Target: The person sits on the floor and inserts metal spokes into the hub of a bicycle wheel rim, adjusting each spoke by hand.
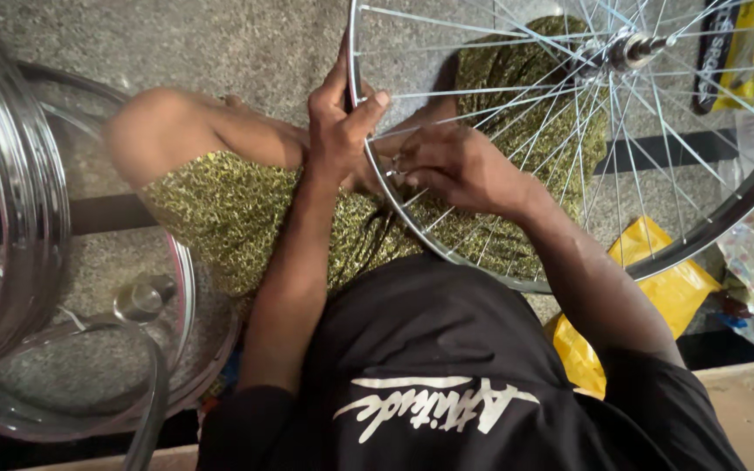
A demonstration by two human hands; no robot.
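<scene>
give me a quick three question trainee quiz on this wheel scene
1. True or false: the left hand grips the rim of the spoked wheel.
2. Where are the right hand fingers working? A) at the hub B) among the spokes close to the rim C) on the yellow bag
3. What lies stacked on the floor at the left?

Key: 1 true; 2 B; 3 bare metal rims.
</scene>
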